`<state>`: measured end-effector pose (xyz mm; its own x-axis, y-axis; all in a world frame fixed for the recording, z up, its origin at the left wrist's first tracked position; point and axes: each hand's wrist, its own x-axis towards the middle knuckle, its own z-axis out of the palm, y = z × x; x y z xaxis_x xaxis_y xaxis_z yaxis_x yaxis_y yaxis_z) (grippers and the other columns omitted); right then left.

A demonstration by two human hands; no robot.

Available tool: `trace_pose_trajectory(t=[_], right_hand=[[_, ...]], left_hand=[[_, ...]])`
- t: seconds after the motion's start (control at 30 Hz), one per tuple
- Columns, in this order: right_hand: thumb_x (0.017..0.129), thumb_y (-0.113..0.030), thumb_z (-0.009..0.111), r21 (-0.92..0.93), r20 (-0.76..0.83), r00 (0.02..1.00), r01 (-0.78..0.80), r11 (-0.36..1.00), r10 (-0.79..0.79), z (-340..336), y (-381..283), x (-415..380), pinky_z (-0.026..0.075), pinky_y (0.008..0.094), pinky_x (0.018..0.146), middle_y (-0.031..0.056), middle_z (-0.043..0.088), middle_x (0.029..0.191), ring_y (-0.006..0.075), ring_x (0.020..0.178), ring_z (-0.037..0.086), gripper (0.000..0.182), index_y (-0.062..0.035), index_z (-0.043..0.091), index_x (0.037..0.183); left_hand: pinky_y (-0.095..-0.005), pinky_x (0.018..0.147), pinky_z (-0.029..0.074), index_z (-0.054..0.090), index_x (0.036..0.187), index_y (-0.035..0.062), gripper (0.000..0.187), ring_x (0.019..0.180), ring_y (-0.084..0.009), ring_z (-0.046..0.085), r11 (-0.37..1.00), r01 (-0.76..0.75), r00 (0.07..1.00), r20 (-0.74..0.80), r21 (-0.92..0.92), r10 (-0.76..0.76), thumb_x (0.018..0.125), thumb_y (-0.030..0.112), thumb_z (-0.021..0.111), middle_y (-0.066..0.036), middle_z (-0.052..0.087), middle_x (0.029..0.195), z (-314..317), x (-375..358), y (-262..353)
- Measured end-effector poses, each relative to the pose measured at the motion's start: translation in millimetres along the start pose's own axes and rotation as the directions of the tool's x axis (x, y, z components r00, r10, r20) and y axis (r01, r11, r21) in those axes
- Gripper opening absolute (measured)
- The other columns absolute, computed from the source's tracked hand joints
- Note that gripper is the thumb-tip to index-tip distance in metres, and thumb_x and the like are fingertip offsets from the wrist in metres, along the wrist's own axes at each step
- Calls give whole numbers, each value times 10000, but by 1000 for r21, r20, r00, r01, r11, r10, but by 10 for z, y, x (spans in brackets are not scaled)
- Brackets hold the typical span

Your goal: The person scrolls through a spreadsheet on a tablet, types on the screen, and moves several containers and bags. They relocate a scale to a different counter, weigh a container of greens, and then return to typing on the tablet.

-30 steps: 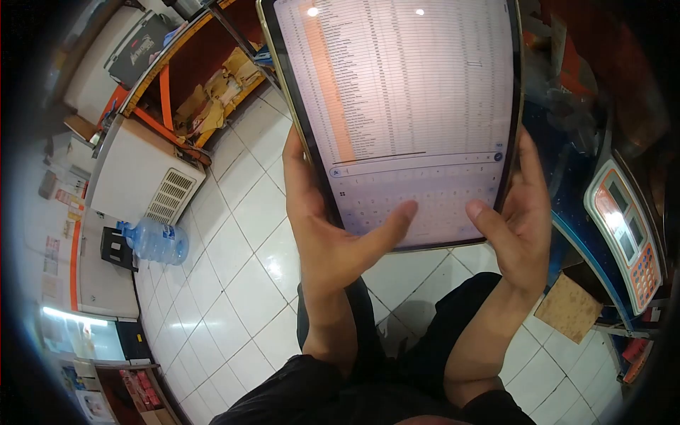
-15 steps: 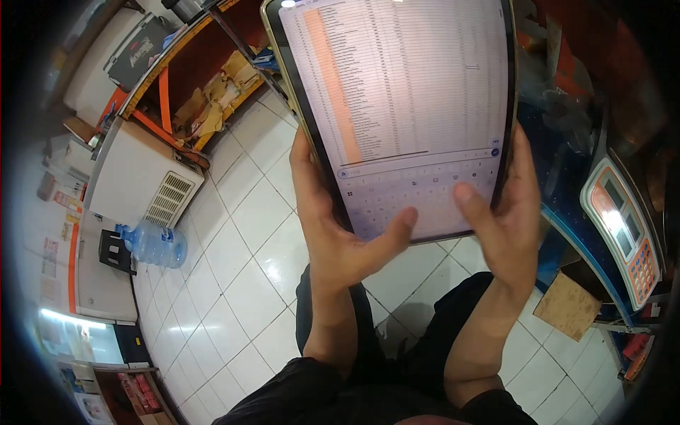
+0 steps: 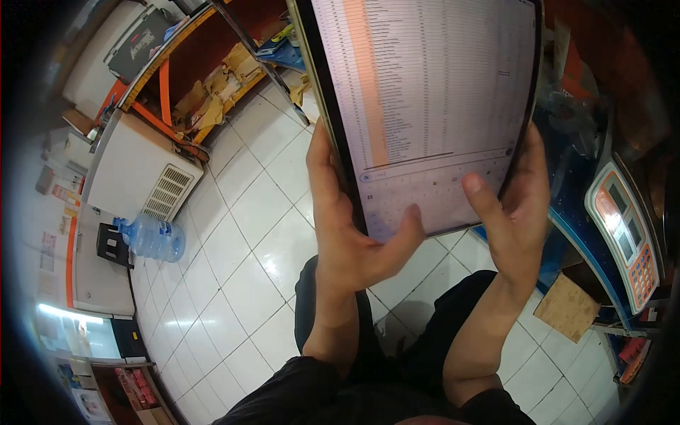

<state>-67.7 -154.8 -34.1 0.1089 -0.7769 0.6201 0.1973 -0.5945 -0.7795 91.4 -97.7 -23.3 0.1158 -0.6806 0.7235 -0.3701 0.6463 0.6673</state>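
A large tablet is held up between both hands, its top cut off by the frame edge. On its screen a spreadsheet with an orange column shows above an on-screen keyboard. My left hand grips the lower left edge, thumb bent over the keyboard's lower part. At the lower right edge my right hand holds on, its thumb lifted or resting over the keyboard's right half; contact is hard to tell. The fingers behind the tablet are hidden.
A digital scale stands on a blue-edged counter at right, above a piece of brown board. At left a blue water jug lies on the tiled floor near a white appliance. Shelving holds torn cardboard.
The tablet and both hands have shifted to the right in view, and the tablet is slightly higher. My right thumb has moved a little up and right over the keyboard.
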Motion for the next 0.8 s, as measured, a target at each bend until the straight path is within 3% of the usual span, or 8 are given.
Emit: trace_pose_trajectory(t=[0.13, 0.2, 0.37, 0.53, 0.6, 0.63, 0.73, 0.8], right_hand=[[796, -71, 644, 21, -5, 1000, 0, 1000, 0, 20, 6, -22, 472, 346, 902, 222, 537, 1187, 268, 1064, 582, 678, 67, 292, 1359], [796, -50, 625, 38, -4, 1000, -6, 999, 6, 25, -9, -24, 459, 346, 920, 221, 536, 1196, 260, 1079, 574, 670, 71, 288, 1362], [802, -23, 585, 55, -6, 1000, 12, 998, -12, 49, -12, -18, 420, 350, 967, 222, 535, 1209, 246, 1113, 555, 625, 77, 315, 1357], [848, -47, 551, 132, -113, 989, -80, 988, 95, 64, -64, -29, 429, 340, 952, 195, 594, 1145, 229, 1063, 589, 503, 71, 413, 1317], [858, -41, 541, 126, -134, 984, -97, 987, 114, 59, -66, -33, 442, 321, 925, 184, 607, 1127, 219, 1041, 599, 474, 65, 430, 1307], [869, -36, 530, 128, -151, 979, -116, 985, 135, 70, -63, -31, 456, 303, 897, 173, 619, 1108, 209, 1019, 610, 446, 60, 447, 1297], [891, -52, 523, 158, -152, 980, -101, 982, 125, 80, -63, -30, 459, 257, 855, 151, 623, 1103, 172, 996, 611, 435, 49, 438, 1305], [913, -70, 522, 186, -74, 966, -230, 955, 246, 19, -142, -101, 453, 230, 827, 131, 601, 1125, 121, 962, 585, 440, 53, 412, 1321]], left_hand=[[-332, 943, 452, 82, 1409, -45, 940, 1180, -253, 464, 999, 20, 999, -28, 48, -18, 653, -5, 639, -190, 372, 1285, -32, 16, -65], [-328, 907, 479, 104, 1401, -41, 949, 1133, -255, 504, 997, 75, 995, -63, -11, -75, 647, 11, 678, -188, 401, 1250, -55, 12, -119], [-329, 868, 503, 125, 1395, -29, 959, 1081, -258, 542, 999, 36, 998, -43, 37, -34, 636, 34, 708, -184, 442, 1197, -112, 53, -133], [-327, 859, 508, 146, 1383, -23, 965, 1072, -258, 549, 996, 20, 998, -54, 90, -16, 623, 67, 733, -174, 470, 1159, -149, 53, -145], [-359, 899, 484, 144, 1378, -18, 959, 1091, -271, 539, 995, 48, 998, -27, -82, -50, 627, 71, 733, -189, 477, 1169, -187, 42, -147], [-359, 899, 484, 144, 1378, -18, 959, 1091, -271, 539, 996, 44, 998, -29, -81, -47, 627, 71, 733, -189, 477, 1169, -190, 30, -142], [-375, 970, 412, 224, 1381, -20, 865, 1127, -265, 514, 948, 161, 965, -158, -275, -210, 696, 228, 690, -190, 463, 1262, -196, -15, -138], [-377, 987, 383, 338, 1350, 12, 688, 1142, -241, 497, 873, 224, 934, -159, -434, -319, 802, 365, 560, -144, 489, 1265, -234, -16, -269]])
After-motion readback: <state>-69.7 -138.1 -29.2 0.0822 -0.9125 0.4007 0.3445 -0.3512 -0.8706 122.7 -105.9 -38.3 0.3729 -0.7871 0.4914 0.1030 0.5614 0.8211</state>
